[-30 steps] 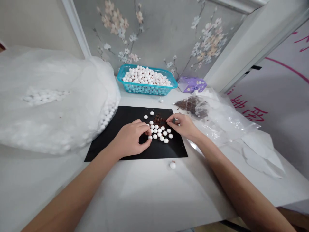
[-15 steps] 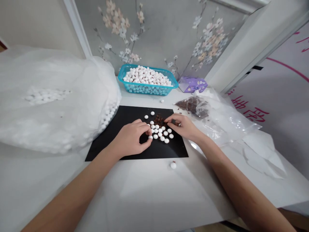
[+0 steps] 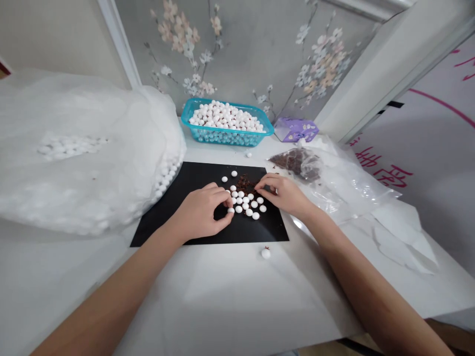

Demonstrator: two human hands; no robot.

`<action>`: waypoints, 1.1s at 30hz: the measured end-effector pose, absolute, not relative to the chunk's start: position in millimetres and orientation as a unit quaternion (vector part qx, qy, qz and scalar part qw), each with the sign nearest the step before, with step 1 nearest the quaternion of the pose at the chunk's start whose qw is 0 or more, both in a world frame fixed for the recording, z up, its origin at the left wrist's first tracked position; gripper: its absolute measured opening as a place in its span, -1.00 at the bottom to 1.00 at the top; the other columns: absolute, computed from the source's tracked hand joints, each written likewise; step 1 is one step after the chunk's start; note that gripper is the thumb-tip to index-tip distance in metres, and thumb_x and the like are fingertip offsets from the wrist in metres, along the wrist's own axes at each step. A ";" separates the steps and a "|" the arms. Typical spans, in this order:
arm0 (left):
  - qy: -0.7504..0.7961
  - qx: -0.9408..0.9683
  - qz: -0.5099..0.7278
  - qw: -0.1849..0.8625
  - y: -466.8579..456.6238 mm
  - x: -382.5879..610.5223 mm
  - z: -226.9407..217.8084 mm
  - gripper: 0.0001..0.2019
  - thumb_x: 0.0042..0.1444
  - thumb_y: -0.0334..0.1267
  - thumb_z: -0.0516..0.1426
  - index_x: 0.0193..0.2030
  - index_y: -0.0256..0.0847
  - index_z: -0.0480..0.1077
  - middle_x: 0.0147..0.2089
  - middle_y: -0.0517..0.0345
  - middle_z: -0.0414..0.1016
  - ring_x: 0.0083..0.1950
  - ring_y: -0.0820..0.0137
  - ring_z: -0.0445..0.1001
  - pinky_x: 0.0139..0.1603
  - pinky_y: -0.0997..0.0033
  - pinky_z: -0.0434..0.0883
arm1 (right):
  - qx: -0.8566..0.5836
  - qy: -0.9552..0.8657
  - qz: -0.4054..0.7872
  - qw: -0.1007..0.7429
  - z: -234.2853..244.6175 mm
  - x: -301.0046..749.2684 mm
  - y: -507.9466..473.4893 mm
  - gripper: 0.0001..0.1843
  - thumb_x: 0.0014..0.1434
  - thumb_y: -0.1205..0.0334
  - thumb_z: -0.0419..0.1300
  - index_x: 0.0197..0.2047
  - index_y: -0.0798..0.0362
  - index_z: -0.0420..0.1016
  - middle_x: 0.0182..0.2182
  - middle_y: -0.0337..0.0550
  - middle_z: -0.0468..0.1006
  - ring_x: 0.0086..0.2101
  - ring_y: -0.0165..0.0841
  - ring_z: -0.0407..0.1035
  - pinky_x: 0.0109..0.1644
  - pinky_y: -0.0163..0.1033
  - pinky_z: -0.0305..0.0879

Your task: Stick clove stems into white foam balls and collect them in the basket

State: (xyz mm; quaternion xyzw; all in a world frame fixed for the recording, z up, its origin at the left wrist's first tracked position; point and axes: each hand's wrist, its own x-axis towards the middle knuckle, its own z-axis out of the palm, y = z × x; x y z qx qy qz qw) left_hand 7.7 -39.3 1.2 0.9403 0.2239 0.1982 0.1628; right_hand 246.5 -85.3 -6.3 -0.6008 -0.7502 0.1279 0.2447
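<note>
While L grip (image 3: 198, 212) pinches, wht ball (image 3: 230, 210) sits btwn its tips.

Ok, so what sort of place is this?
Probably an indoor craft or handwork spot, at home or in a small workshop: a white tabletop against a grey blossom-patterned wall panel, with small round white balls on a black rectangular sheet.
</note>
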 end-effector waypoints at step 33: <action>0.262 0.912 0.158 0.275 -31.4 7.0 0.0 -0.89 -0.01 -0.19 0.17 -0.35 -0.08 0.51 -0.37 0.22 0.46 -0.25 0.41 0.41 -0.33 0.49 0.29 | -0.527 -0.770 0.255 0.255 10.7 193.7 -105.3 -0.89 0.15 0.33 0.12 -0.40 0.05 0.43 -0.46 -0.27 0.27 -0.49 -0.50 0.20 -0.42 -0.38 0.14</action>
